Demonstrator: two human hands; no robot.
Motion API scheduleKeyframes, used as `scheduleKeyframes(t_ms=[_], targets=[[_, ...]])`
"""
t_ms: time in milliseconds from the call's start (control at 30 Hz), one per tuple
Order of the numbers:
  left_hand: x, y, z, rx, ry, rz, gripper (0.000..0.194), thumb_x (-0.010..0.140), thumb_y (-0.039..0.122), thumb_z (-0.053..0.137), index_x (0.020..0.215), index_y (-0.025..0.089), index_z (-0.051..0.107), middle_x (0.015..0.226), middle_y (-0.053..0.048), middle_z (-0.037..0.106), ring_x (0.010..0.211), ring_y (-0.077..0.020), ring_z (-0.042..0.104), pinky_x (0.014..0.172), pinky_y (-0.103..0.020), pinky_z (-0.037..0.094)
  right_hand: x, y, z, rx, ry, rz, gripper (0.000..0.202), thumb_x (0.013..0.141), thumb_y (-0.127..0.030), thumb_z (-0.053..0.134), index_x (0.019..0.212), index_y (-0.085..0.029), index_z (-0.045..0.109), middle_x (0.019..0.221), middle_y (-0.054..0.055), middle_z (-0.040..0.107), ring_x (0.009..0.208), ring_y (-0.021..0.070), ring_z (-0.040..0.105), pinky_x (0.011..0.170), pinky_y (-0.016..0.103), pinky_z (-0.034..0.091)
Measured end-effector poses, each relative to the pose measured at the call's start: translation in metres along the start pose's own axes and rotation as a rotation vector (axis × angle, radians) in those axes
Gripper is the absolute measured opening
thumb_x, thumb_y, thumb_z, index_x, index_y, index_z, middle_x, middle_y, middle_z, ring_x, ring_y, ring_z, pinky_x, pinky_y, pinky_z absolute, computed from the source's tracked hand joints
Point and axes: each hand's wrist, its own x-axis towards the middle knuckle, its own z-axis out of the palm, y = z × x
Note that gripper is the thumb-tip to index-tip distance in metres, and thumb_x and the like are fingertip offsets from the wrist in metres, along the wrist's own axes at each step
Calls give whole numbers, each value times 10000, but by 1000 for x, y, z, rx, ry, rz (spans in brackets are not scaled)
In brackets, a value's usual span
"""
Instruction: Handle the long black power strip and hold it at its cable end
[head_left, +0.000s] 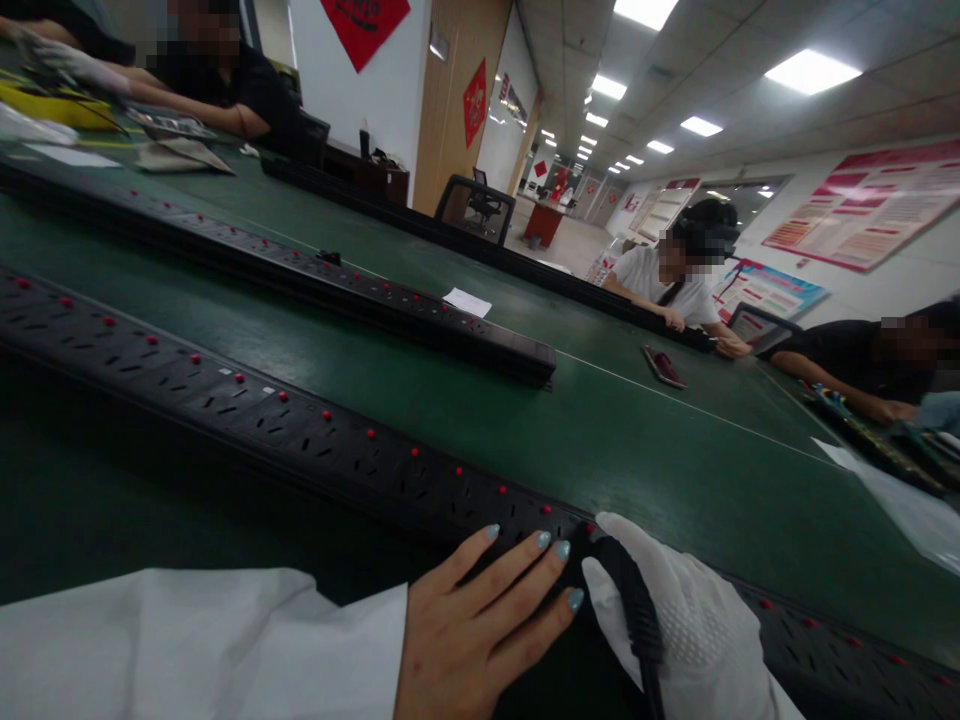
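Left hand: bare, it point(472, 620) lay palm down with fingers spread, fingertips on the near power strip point(360, 450), and gripped nothing!
Right hand: gloved in white, it point(697, 610) had its fingers closed round the black plug point(619, 565), right beside the bare fingertips.
Black plug: it sat over the near power strip by a red button; whether the pins were seated, I couldn't tell.
Cable: this point(651, 680) dropped toward the wearer; a sideways tug there could, I judged, have tilted the plug and strained its pins.
Near power strip: long and running beneath both hands, it risked skidding if the left palm eased off under a hard push.
Fingertips: so close to the plug, they risked a pinch.
Count: three long black strips, one plug, nineteen red buttons showing on the near strip, one phone point(664, 367), at least four co-workers point(697, 290).
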Motion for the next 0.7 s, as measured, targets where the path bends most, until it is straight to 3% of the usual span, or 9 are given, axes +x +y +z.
scheduleKeyframes(t_ms=[300, 500, 700], targets=[[1, 1, 0, 6, 2, -13, 326, 979, 209, 384, 1261, 226, 548, 1396, -19, 460, 1358, -191, 271, 1109, -420, 85, -3, 0, 2, -8, -15, -3, 351, 839, -340, 526, 1120, -140, 593, 912, 74, 690, 697, 158, 622, 634, 276, 463], [1, 0, -1, 19, -16, -1, 342, 977, 220, 385, 1290, 229, 523, 1409, -19, 444, 1366, -198, 257, 1112, -427, 75, 3, 0, -2, 18, -34, -12, 353, 849, -382, 505, 1087, -138, 598, 804, 56, 676, 621, 136, 602, 594, 248, 455], [0, -1, 0, 19, 2, 5, 343, 990, 222, 364, 1296, 226, 519, 1405, -26, 449, 1355, -204, 284, 1108, -429, 95, 0, 0, 0, 22, -20, -13, 402, 827, -391, 545, 1125, -122, 573, 882, 70, 679, 683, 158, 621, 622, 271, 466]])
